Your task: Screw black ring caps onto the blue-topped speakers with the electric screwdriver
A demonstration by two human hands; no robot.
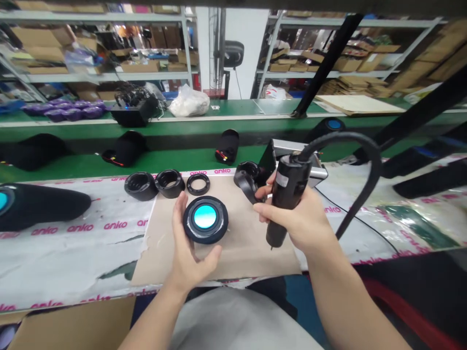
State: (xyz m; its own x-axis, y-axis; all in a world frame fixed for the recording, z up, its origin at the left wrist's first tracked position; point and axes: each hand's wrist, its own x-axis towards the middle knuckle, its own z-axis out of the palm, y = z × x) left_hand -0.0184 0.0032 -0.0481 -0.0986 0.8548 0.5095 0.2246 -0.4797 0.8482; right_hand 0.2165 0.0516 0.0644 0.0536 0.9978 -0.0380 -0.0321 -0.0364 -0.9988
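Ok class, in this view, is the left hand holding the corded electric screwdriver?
No, the right hand grips the corded electric screwdriver, while the left hand cradles a round black part with a blue centre.

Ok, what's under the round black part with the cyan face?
Brown card sheet lies below the round black part, left hand at its edge. Its underside and the card beneath are covered.

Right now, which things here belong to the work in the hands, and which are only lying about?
In use: left hand on round black disc with cyan centre; right hand gripping black corded electric screwdriver; black plastic rings on brown cardboard sheet.
Lying about: white plastic bag; purple rounded objects.
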